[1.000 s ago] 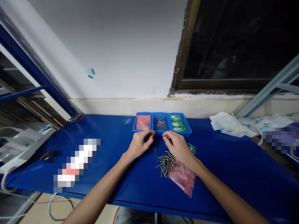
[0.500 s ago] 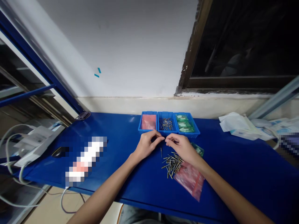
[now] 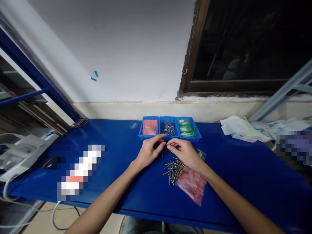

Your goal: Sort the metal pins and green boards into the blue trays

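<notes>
Over the desk, my left hand (image 3: pixel 149 151) has its thumb and forefinger apart, just in front of the middle bin; I make out nothing sure between them. Close on its right, my right hand (image 3: pixel 185 152) has its thumb and fingertips drawn together; whatever they hold is too small to tell. A single slender metal pin (image 3: pixel 162 158) lies on the desk below the hands. Under my right hand spreads a loose pile of dark and brass-coloured pins (image 3: pixel 173 170). A pink plastic zip bag (image 3: pixel 191 187) lies flat beside the pile, under my right wrist. A green bag (image 3: pixel 201 154) is partly hidden behind that hand.
Three joined blue bins stand behind the hands: the left bin (image 3: pixel 140 131) has a pink bag, the middle bin (image 3: pixel 168 119) pins, the right bin (image 3: pixel 197 132) green bags. White wrappers (image 3: pixel 240 128) lie right, a blurred white strip (image 3: pixel 84 169) and dark mouse (image 3: pixel 48 162) left.
The thumb and forefinger of my left hand have parted from a pinch. My right hand stays nearly in place, fingertips together. The whole view has shifted slightly.
</notes>
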`<control>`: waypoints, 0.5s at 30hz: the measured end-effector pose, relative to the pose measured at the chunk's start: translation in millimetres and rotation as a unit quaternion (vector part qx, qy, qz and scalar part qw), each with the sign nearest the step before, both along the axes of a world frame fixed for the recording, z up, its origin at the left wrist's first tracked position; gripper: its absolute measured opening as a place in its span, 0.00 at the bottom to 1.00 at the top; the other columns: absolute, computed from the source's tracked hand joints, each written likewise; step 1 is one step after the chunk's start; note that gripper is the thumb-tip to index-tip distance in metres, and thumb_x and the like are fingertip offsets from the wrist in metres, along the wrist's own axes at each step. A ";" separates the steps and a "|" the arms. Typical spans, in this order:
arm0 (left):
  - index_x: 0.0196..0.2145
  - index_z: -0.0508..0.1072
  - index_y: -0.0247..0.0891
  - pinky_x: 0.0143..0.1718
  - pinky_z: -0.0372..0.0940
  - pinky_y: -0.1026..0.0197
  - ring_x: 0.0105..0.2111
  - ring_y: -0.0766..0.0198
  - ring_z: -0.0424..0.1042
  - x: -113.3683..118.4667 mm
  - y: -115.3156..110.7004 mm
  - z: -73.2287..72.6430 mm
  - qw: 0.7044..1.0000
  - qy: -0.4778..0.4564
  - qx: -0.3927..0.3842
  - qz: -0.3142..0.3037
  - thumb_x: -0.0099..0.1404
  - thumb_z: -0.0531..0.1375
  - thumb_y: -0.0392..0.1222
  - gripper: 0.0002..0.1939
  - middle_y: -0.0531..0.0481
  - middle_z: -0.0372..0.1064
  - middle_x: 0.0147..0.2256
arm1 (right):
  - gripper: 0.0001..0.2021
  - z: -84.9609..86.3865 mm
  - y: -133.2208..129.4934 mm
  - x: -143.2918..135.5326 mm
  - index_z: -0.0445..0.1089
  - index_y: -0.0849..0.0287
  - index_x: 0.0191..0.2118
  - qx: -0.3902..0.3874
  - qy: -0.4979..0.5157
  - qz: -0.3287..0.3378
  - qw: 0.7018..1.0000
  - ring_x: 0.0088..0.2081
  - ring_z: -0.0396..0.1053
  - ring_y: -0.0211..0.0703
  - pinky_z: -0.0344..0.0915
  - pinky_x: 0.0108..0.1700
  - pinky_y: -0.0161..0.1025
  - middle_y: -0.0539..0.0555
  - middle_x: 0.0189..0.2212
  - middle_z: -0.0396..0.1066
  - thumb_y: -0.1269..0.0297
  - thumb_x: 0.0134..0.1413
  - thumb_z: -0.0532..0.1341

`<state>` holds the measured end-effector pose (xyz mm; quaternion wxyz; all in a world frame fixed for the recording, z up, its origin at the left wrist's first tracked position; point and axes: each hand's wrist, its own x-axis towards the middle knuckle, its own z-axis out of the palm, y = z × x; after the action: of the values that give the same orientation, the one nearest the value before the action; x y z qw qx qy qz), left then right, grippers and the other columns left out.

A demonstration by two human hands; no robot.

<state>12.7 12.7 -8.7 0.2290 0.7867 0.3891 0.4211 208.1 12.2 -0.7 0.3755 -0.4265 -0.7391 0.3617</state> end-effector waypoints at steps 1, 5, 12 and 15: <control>0.55 0.71 0.40 0.39 0.69 0.64 0.37 0.64 0.76 1.1 -0.1 0.6 1.000 -0.007 0.000 0.007 0.72 0.57 0.42 0.16 0.48 0.77 0.40 | 0.06 -0.2 0.3 -0.1 0.74 0.58 0.38 -0.021 0.010 0.008 1.000 0.36 0.74 0.42 0.68 0.41 0.38 0.52 0.34 0.77 0.64 0.60 0.61; 0.44 0.79 0.39 0.43 0.70 0.63 0.40 0.61 0.78 5.0 -0.8 1.8 0.999 -0.026 0.003 0.030 0.70 0.60 0.41 0.10 0.49 0.79 0.42 | 0.07 -0.6 -1.0 -4.1 0.75 0.58 0.36 -0.072 0.054 0.038 0.995 0.36 0.75 0.43 0.68 0.41 0.38 0.52 0.33 0.78 0.63 0.59 0.61; 0.50 0.77 0.40 0.43 0.70 0.63 0.40 0.62 0.78 4.2 -2.7 -4.3 0.999 0.020 0.003 -0.025 0.73 0.55 0.37 0.14 0.48 0.78 0.44 | 0.09 -12.0 1.9 -7.4 0.72 0.59 0.32 -0.090 0.078 -0.006 0.993 0.32 0.73 0.43 0.68 0.37 0.39 0.53 0.28 0.76 0.61 0.59 0.60; 0.52 0.76 0.41 0.43 0.70 0.63 0.40 0.62 0.78 1.8 0.2 -8.0 0.999 0.024 0.005 -0.034 0.72 0.54 0.35 0.15 0.49 0.78 0.44 | 0.09 -12.8 4.6 -6.1 0.72 0.59 0.32 -0.106 0.089 -0.001 0.990 0.33 0.73 0.43 0.68 0.38 0.39 0.54 0.29 0.76 0.60 0.59 0.60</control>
<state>14.5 12.9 -16.7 0.2295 0.8106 0.3654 0.3958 202.0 16.7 -13.5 0.3930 -0.4311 -0.6595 0.4741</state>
